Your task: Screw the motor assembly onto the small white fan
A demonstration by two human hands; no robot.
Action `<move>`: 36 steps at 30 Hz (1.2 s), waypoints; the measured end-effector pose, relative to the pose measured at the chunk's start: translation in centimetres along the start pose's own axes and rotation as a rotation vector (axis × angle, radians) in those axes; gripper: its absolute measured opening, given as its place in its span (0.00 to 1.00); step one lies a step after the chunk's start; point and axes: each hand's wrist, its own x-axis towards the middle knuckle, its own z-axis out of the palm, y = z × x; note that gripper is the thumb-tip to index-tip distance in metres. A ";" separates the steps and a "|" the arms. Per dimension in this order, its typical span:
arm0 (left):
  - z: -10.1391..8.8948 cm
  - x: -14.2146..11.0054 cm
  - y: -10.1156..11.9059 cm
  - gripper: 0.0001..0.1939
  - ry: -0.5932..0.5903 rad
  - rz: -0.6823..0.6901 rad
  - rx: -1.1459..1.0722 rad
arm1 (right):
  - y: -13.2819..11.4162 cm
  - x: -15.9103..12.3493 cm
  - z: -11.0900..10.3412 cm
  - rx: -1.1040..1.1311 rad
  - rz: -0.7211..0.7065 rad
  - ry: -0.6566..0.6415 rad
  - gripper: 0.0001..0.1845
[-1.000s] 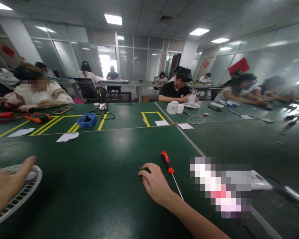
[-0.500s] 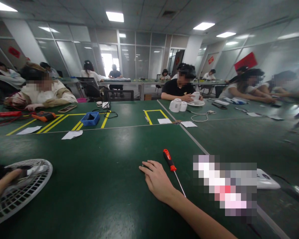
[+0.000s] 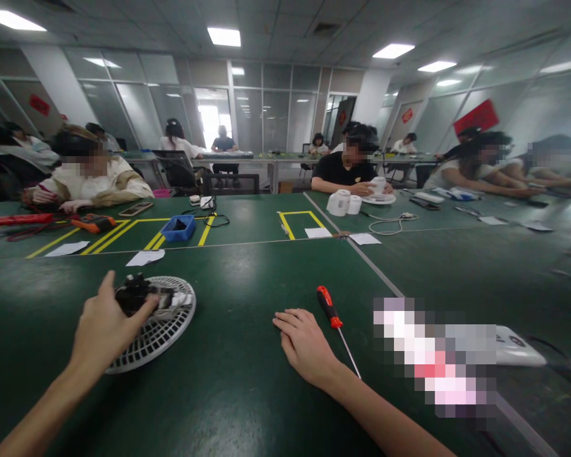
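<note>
Beneath the left hand [image 3: 105, 322], white grille [image 3: 164, 331]; beyond, a red sign [image 3: 408, 115], illegible.

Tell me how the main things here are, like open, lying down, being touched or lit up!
Left hand: around the black part; grip unclear
Right hand: palm down on the table
Black part: on the grille
Grille: lying on the table
Screwdriver: lying down, not held
Blue bin: upright, open, something dark inside
Phone: lying down
Papers: lying on the table
Ceiling lights: lit
</note>
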 end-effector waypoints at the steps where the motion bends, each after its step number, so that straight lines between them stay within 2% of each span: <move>1: 0.3 -0.5 1.4 0.54 -0.054 0.030 -0.019 | 0.0 0.0 0.1 0.006 -0.009 0.013 0.20; 4: 1.5 -1.6 5.2 0.51 -0.074 0.127 -0.114 | -0.1 0.0 0.3 0.034 -0.035 0.050 0.19; 8: 3.4 -2.8 9.1 0.51 -0.058 0.276 -0.229 | -0.2 0.0 0.8 0.076 -0.068 0.090 0.17; 12: 5.5 -3.8 12.1 0.47 -0.013 0.426 -0.304 | 0.0 0.0 0.9 0.117 -0.087 0.127 0.16; 16: 6.7 -4.8 14.5 0.43 0.017 0.514 -0.366 | 0.2 -0.1 1.0 0.155 -0.115 0.127 0.15; 22: 7.4 -6.3 16.7 0.42 -0.001 0.576 -0.429 | 0.5 -0.2 1.2 0.160 -0.197 0.125 0.09; 31: 6.6 -6.6 18.4 0.48 -0.172 0.518 -0.516 | 0.7 -0.3 1.3 0.153 -0.230 0.108 0.09; 36: 6.6 -6.6 18.8 0.49 -0.199 0.519 -0.540 | 0.6 -0.3 1.1 0.116 -0.239 0.091 0.10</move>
